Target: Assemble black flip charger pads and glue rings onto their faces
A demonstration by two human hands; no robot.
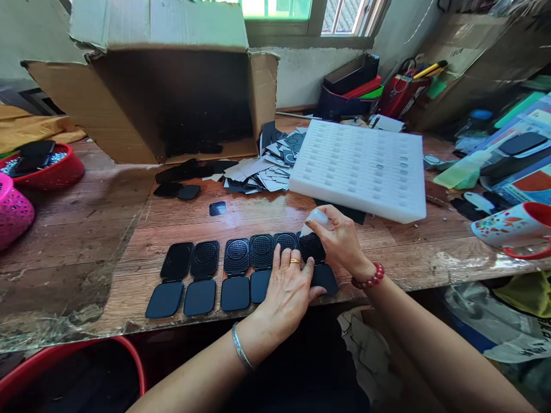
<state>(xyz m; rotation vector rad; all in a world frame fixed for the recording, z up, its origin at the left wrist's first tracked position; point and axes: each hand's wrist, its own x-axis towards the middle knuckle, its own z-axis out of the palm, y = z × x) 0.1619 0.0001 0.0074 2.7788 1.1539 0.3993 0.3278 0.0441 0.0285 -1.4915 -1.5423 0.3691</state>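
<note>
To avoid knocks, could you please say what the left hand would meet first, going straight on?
The left hand would probably meet the ridged black panel just ahead; whether they touch is unclear.

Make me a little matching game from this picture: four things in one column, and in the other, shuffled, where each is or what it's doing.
1. Left hand
2. Right hand
3. Cardboard box
4. Patterned mug

A. stands open at the back of the table
B. holds a small white bottle
C. is near the right end of the table
D. lies over part of the row of black cases

Pairs: 1-D, 2-B, 3-A, 4-C
</note>
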